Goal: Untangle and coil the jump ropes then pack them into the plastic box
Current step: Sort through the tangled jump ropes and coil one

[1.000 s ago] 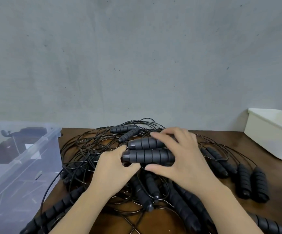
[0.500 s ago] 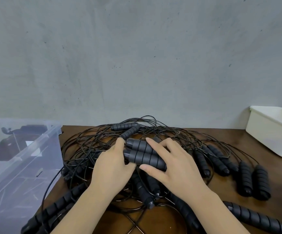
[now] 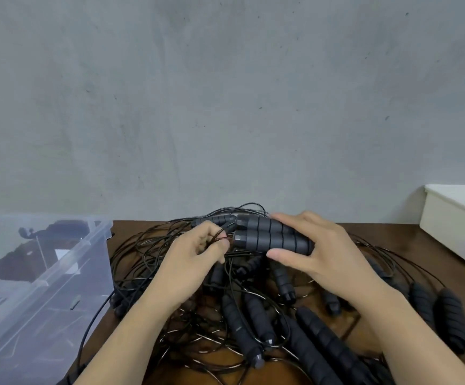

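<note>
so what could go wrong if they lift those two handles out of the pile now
1. The cord the left hand pinches seems to run from the two handles in the right hand into the tangled pile; lifting may tighten knots and drag other ropes along.
2. One loop hangs over the table edge beside the clear box and could snag there.
3. The right hand's grip spans both handles, so one might slip.

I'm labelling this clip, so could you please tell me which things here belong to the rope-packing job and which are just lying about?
In the job: two handles gripped by the right hand; cord pinched by the left hand; tangled jump ropes on the table; clear plastic box at left.
Lying about: white tub at right.
</note>
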Demonstrator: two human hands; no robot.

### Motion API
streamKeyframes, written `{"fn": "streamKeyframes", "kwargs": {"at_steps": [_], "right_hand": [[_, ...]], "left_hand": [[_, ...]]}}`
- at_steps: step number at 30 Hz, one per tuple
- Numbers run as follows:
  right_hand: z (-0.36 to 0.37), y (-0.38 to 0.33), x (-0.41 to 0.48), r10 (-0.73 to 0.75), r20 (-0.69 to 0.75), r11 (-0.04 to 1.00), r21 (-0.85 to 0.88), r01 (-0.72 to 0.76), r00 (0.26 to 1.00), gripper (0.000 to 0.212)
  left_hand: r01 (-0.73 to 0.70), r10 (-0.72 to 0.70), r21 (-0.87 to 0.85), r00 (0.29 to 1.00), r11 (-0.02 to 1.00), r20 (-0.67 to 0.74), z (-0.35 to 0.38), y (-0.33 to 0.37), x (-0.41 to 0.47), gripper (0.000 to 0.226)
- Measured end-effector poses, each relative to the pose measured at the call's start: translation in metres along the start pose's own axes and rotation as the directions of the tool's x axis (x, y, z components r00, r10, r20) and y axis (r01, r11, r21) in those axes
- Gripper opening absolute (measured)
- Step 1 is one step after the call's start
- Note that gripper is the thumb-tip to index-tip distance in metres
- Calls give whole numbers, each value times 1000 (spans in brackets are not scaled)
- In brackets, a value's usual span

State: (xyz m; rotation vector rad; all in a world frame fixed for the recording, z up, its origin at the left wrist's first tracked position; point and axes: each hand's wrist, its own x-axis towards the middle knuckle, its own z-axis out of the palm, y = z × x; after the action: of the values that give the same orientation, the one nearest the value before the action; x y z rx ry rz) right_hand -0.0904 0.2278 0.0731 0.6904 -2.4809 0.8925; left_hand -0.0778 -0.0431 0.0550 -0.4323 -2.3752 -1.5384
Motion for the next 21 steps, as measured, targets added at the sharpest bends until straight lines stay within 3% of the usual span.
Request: {"fn": "streamKeyframes", "kwargs": {"at_steps": [5, 10, 15, 21], "right_hand": [[-37, -28, 34, 70, 12, 959, 273, -71, 997, 46], [-60, -53, 49, 92, -30, 916, 394, -73, 995, 32], [-80, -63, 45, 106, -17, 886, 456, -86, 994, 36], [-86, -65, 36, 141, -2, 914, 385, -129, 990, 35]], "left_hand": [[-164, 146, -192, 984, 968, -101, -7, 36, 40, 41], [-280, 222, -379, 956, 882, -190, -4, 62, 68, 43], [-320, 296, -326, 947, 890, -123, -12, 73, 76, 38], [-325, 316, -219, 946, 920, -75, -26, 75, 71, 30]]}}
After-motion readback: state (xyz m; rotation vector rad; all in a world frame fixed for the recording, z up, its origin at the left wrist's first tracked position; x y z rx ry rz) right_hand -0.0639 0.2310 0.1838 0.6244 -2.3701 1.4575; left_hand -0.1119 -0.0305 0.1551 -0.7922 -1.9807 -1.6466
